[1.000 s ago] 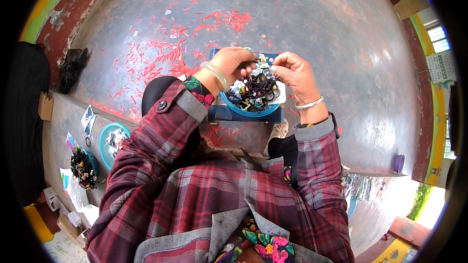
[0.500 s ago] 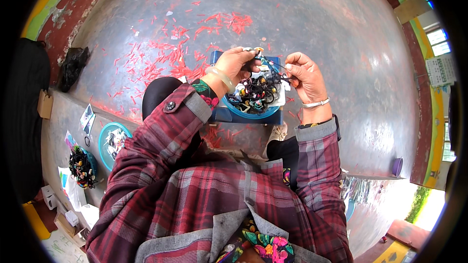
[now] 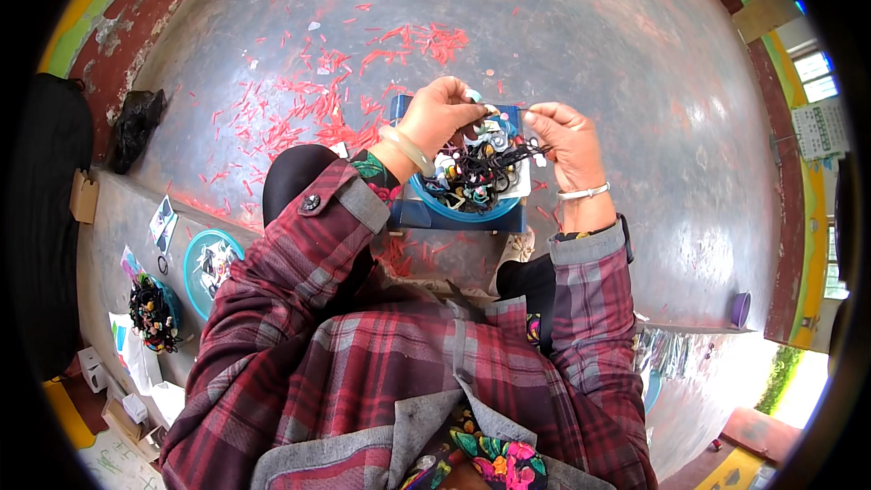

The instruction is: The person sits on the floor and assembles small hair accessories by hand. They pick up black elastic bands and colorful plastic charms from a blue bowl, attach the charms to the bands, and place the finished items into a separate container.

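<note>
Over a blue basin [image 3: 451, 211] both my hands work close together. My left hand [image 3: 439, 118] is closed in a pinch, with a small pale piece [image 3: 474, 96] showing at its fingertips. To its right, my right hand [image 3: 570, 138] pinches a thin black elastic cord [image 3: 528, 112], and more black strands hang by its fingers. The basin holds a tangle of black elastic bands [image 3: 481, 172] with small coloured and white pieces among them. It rests on a blue stool [image 3: 413, 215] before my knees. The fingers hide part of what my left hand grips.
Red scraps [image 3: 299, 109] litter the floor ahead and to the left. At my left stand a teal basin [image 3: 192, 274] with white pieces and a container of black bands [image 3: 152, 313]. A black bag [image 3: 138, 130] lies by the wall; a purple cup [image 3: 740, 309] stands far right.
The right hand has turned slightly and moved a little lower. Dark strands bunched at my left hand are gone from there, and a pale piece now shows at its fingertips.
</note>
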{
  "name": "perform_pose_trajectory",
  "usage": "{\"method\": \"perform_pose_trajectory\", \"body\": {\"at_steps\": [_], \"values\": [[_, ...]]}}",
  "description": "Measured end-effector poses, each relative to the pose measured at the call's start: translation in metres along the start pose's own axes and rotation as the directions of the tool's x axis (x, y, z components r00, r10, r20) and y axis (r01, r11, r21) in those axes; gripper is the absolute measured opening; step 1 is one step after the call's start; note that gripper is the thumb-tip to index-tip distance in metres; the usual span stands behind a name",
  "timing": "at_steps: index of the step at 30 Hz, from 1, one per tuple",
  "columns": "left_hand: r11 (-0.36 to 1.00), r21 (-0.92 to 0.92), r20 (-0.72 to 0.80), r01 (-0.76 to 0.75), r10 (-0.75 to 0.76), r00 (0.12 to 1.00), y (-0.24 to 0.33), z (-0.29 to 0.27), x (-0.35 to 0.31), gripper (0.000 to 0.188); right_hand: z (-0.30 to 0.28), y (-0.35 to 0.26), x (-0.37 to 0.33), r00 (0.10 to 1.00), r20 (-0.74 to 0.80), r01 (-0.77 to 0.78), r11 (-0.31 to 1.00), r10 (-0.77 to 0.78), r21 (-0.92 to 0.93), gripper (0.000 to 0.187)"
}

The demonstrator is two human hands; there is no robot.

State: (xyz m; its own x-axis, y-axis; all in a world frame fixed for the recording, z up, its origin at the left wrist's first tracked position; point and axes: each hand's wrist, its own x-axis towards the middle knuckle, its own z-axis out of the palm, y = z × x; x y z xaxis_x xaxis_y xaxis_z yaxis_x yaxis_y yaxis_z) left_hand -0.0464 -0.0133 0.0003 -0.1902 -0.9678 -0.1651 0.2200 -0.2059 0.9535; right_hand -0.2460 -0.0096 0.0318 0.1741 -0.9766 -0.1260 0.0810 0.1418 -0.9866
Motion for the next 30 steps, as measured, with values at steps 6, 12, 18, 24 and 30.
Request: {"method": "perform_pose_trajectory", "body": {"at_steps": [6, 12, 18, 24, 30], "values": [[0.894, 0.445, 0.018, 0.047, -0.062, 0.998, -0.015, -0.002, 0.008, 0.024, -0.013, 0.006, 0.009, 0.992, -0.122, 0.006, 0.95, 0.034, 0.312, 0.018], [0.734, 0.555, 0.241, -0.391, 0.308, 0.92, -0.015, 0.005, 0.005, 0.043, -0.017, 0.004, 0.01, 0.999, -0.015, 0.049, 0.874, -0.047, 0.483, 0.022], [0.997, -0.066, 0.387, 0.04, -0.011, 0.922, 0.003, 0.025, -0.011, 0.031, -0.005, 0.006, 0.009, 0.993, 0.096, 0.005, 0.839, -0.068, 0.545, 0.021], [0.992, 0.068, 0.354, 0.102, -0.119, 0.927, -0.002, 0.018, -0.005, 0.017, -0.005, 0.004, 0.009, 0.984, 0.07, 0.112, 0.871, -0.165, 0.478, 0.023], [0.991, -0.093, 0.179, 0.093, -0.075, 0.981, 0.0, 0.012, -0.003, 0.009, -0.013, -0.01, -0.001, 0.917, 0.192, 0.329, 0.935, -0.35, 0.13, 0.027]]}}
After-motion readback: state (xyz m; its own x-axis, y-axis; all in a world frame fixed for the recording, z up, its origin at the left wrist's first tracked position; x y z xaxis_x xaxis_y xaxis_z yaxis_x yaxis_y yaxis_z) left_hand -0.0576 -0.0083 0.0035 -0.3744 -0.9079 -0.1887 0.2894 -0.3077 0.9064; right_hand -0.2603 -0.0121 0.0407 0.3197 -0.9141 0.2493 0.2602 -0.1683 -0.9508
